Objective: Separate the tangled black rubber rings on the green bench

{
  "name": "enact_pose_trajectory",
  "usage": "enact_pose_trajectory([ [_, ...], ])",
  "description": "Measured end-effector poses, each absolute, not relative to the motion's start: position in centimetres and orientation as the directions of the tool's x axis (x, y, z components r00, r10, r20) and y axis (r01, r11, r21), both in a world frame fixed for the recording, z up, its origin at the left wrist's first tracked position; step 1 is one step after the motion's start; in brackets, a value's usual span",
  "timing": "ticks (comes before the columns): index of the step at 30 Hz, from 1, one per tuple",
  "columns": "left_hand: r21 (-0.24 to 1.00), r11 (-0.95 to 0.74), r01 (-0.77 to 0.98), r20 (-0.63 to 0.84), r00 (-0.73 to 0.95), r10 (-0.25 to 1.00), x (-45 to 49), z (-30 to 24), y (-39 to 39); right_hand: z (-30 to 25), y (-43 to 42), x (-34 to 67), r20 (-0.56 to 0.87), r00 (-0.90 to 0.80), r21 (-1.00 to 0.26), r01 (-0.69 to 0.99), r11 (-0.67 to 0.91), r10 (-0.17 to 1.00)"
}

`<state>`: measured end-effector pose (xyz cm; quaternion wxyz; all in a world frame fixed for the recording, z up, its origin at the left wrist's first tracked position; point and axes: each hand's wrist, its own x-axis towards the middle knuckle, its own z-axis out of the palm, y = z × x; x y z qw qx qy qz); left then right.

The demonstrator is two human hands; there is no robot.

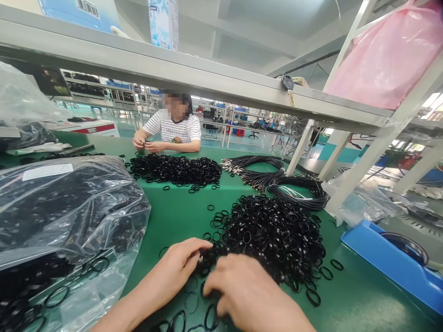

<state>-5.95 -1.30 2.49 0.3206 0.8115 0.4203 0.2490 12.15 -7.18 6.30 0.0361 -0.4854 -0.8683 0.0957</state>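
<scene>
A large heap of black rubber rings [277, 235] lies in front of me on the green table [166, 207]. My left hand [176, 263] is at the heap's near left edge, its thumb and fingers closed on black ring, partly hidden by the fingers. Close beside it on the right, my right hand [242, 288] hovers low over the table with curled fingers. Motion blurs that hand, and whether it holds anything does not show. Several loose rings [178, 320] lie below and between the hands.
A clear plastic bag [138, 216] of black rings fills the left side. Farther back are a second ring heap [176, 170], coiled black cables [297, 191] and a seated person [180, 129] handling something small. A blue bin [391, 263] stands right; a shelf beam [207, 69] crosses above.
</scene>
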Motion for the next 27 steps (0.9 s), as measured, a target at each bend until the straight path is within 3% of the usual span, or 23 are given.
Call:
enact_pose_trajectory([
  [2, 0.747, -0.449, 0.490, 0.164, 0.519, 0.839, -6.2, 2.1, -0.8, 5.6, -7.3, 11.2, -0.153, -0.578, -0.203, 0.812, 0.546, 0.802],
  [5, 0.752, -0.465, 0.468, 0.186, 0.525, 0.830, -6.5, 2.2, -0.6, 5.4, -6.8, 11.3, -0.056, -0.441, -0.205, 0.883, 0.422, 0.896],
  [9, 0.795, -0.436, 0.421, 0.170, 0.536, 0.827, -6.0, 3.9, -1.4, 6.3, -6.1, 13.0, 0.167, -0.186, -0.481, 0.842, 0.245, 0.968],
  [12, 0.829, -0.372, 0.417, 0.093, 0.553, 0.828, -5.3, 4.9, -2.3, 6.0, -5.7, 13.5, 0.147, -0.105, -0.707, 0.684, 0.179, 0.983],
  [15, 0.855, -0.301, 0.422, 0.033, 0.536, 0.844, -4.8, 4.9, -2.7, 5.3, -5.5, 13.2, 0.091, -0.095, -0.835, 0.536, 0.128, 0.991],
  [17, 0.864, -0.275, 0.422, 0.033, 0.497, 0.867, -4.8, 4.4, -2.6, 5.1, -5.4, 13.1, 0.109, -0.071, -0.833, 0.538, 0.130, 0.991],
  [20, 0.863, -0.260, 0.434, 0.067, 0.410, 0.909, -5.2, 3.8, -2.0, 5.1, -5.7, 13.3, 0.230, -0.027, -0.688, 0.703, 0.182, 0.973],
  [22, 0.850, -0.268, 0.454, 0.086, 0.383, 0.920, -5.5, 3.7, -1.7, 5.0, -6.1, 13.2, 0.261, -0.137, -0.577, 0.771, 0.268, 0.955],
  [25, 0.814, -0.312, 0.490, 0.079, 0.439, 0.895, -5.6, 3.9, -1.7, 4.2, -6.6, 12.6, 0.184, -0.368, -0.488, 0.771, 0.410, 0.911],
  [27, 0.795, -0.351, 0.494, 0.075, 0.495, 0.866, -5.6, 4.1, -1.9, 3.6, -6.6, 12.2, 0.139, -0.404, -0.455, 0.785, 0.420, 0.904],
])
